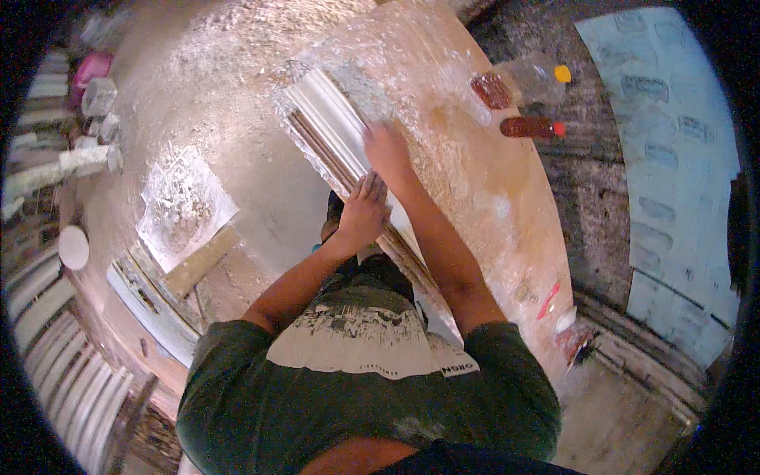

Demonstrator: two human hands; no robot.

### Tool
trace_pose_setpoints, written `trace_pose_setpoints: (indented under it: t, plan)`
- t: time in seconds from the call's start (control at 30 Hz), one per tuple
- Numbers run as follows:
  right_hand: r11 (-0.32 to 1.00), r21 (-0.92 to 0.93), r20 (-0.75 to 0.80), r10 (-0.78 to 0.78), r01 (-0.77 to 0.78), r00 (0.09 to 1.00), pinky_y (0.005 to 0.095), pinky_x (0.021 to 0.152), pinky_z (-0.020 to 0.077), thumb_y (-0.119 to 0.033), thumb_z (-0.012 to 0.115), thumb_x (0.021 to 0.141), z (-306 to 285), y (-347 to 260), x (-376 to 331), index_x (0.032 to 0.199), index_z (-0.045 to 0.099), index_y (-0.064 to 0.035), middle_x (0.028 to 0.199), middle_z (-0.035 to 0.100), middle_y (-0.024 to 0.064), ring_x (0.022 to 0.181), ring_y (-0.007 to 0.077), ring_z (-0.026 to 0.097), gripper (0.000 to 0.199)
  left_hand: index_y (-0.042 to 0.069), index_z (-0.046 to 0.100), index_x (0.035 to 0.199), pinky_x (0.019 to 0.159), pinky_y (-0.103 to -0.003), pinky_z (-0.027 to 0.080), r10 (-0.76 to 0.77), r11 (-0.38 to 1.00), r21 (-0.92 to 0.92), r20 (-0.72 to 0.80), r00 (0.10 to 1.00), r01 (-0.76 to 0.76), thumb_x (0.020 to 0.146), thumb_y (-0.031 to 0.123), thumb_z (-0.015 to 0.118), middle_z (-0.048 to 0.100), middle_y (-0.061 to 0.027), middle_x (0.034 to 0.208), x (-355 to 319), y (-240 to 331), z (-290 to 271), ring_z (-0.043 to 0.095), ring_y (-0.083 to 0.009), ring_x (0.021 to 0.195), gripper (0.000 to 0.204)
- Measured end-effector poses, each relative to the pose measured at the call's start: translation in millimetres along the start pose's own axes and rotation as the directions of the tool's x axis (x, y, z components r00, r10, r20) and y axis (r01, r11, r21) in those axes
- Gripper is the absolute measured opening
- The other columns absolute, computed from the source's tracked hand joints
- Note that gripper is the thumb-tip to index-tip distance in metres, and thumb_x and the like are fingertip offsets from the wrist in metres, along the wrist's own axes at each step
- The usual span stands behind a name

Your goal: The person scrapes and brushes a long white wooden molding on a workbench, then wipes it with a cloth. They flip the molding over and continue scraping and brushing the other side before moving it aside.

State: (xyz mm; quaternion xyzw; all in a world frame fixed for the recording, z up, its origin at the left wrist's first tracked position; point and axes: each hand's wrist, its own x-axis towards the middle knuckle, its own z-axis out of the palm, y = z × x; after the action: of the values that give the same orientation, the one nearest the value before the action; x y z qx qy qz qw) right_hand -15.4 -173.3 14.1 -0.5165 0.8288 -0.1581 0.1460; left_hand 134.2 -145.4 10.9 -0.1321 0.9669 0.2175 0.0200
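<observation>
A long white grooved moulding (327,104) runs slantwise from the far middle back toward my body, with brown strips (321,147) along its left side. My left hand (366,212) grips the moulding near its middle, the fingers laid across its top and bent over it. Just beyond it, my right hand (388,150) is over the moulding's right side. Motion smears its fingers, so whether it holds anything does not show. My forearms and body cover part of the moulding's near end.
A white-smeared sheet (186,206) lies to the left, above a curved pale piece (150,293). At the right are a yellow-capped clear bottle (538,81), a dark red bottle (526,127) and a light blue panel (665,166). Pale slats (75,396) line the lower left.
</observation>
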Motion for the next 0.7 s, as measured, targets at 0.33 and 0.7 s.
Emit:
trace_pose_setpoints:
  t: [0.33,0.7]
  plan:
    - [0.922,0.093,-0.035,0.38,-0.376,0.924,0.0466,0.069,0.051,-0.012,0.05,0.077,-5,-51,38,0.092,0.058,0.0011,0.086,0.063,0.0217,0.079,0.0353,0.064,0.022,0.003,0.045,0.128,0.105,-0.05,0.02,0.047,0.976,-0.217,0.242,0.969,0.007,0.08,0.032,0.055,0.038,-0.0184,0.137,3,-13,0,0.027,-0.0355,0.13,0.057]
    - [0.331,-0.387,-0.034,0.928,-0.861,0.372,0.0437,0.062,0.051,-0.018,0.051,0.079,-43,107,-438,0.081,0.059,-0.0039,0.08,0.063,0.0152,0.074,0.0314,0.063,0.017,-0.006,0.033,0.132,0.106,-0.053,0.014,0.065,0.997,0.043,-0.067,0.996,-0.063,0.08,0.039,0.058,0.022,-0.024,0.143,7,7,6,0.017,-0.0388,0.134,0.073]
